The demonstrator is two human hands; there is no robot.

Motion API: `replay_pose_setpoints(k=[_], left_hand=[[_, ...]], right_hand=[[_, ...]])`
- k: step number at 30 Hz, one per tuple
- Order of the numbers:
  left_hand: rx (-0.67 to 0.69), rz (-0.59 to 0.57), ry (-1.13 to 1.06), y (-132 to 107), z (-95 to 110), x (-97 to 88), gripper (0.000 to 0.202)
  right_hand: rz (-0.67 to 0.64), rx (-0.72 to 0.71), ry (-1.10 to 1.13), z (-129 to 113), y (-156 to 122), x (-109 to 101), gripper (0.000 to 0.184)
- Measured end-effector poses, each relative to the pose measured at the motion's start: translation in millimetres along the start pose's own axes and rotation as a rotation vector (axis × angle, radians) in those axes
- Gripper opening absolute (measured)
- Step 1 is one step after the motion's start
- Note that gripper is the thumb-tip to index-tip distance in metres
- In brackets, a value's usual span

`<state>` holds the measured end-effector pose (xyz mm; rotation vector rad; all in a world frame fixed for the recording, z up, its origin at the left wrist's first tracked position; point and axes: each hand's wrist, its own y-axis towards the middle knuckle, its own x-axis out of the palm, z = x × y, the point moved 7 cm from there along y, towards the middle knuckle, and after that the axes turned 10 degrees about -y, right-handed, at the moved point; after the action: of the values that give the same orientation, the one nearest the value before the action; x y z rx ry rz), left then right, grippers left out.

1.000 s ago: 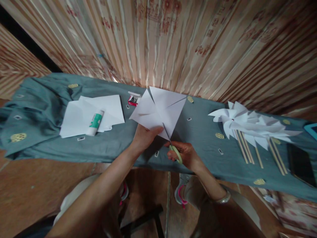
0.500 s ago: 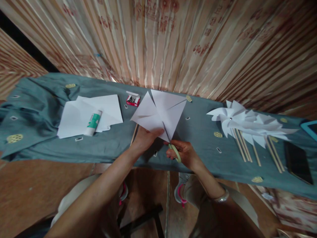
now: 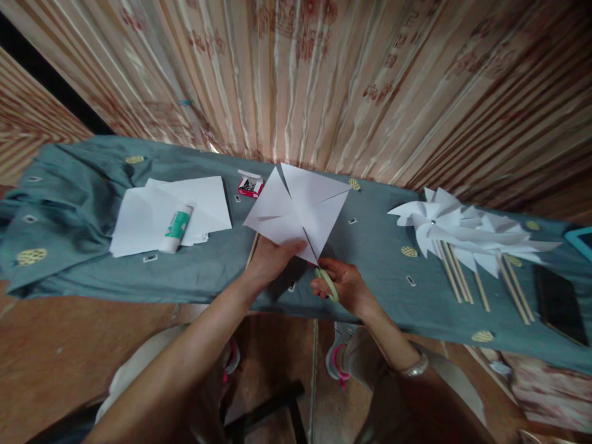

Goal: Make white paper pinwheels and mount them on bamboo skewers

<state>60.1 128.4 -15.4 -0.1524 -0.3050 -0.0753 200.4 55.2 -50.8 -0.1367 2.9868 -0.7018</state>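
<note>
Since a second ago the right hand (image 3: 346, 287) has edged slightly up toward the paper, carrying the green-handled scissors (image 3: 327, 281) with it, while the sheet has hardly shifted. The left hand (image 3: 271, 259) pinches the near edge of the white square sheet of paper (image 3: 298, 206), thumb on top, holding it above the grey-blue cloth (image 3: 208, 271). The right hand is closed through the scissor loops, just right of the left hand, and the thin blades are set into the sheet's near corner along a diagonal crease.

This looks like a cut running from that corner toward the centre, with slits already showing on the other diagonals. Carrying it on calls for a steady grip on the sheet and a stop short of the middle.

Left of the left hand lie loose white sheets (image 3: 148, 216) with a green-and-white glue stick (image 3: 176, 229) on them. Beyond the left hand sits a small red box (image 3: 250, 185). Well right of the right hand lie white paper pinwheels on wooden sticks (image 3: 462, 231) and a black phone (image 3: 559, 305).

Whether the blades are parted is too fine to tell. The left hand's fingers are hidden under the sheet, and a wooden stick (image 3: 252, 246) is mostly covered by that hand.
</note>
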Motion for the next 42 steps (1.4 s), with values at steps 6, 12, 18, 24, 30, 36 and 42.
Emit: replay_pose_setpoints(k=[6,12,18,24,30,36,42], left_hand=[[0.006,0.0,0.035,0.0,0.7,-0.8,0.03],[-0.029,0.014,0.023,-3.3,-1.2,2.2,0.035],[-0.037,0.006,0.028,-4.1,-3.8,3.8,0.029],[-0.041,-0.003,0.06,-4.3,-2.8,4.1,0.029],[-0.052,-0.01,0.086,-5.1,-3.7,4.1,0.029],[-0.07,-0.005,0.094,-6.0,-6.1,4.0,0.032],[-0.088,-0.016,0.14,-6.8,-10.7,2.5,0.032]], right_hand=[[0.004,0.011,0.009,-1.1,-0.5,1.1,0.054],[-0.018,0.005,-0.012,-7.6,-2.8,1.8,0.042],[-0.025,0.004,-0.036,-7.9,-3.2,1.4,0.042],[-0.025,0.005,-0.009,-6.7,-1.8,1.2,0.049],[-0.024,-0.013,-0.009,-5.3,-0.8,1.7,0.045],[-0.032,-0.024,-0.007,-4.4,-0.7,1.6,0.043],[-0.025,-0.033,0.016,-6.0,-0.1,0.9,0.044]])
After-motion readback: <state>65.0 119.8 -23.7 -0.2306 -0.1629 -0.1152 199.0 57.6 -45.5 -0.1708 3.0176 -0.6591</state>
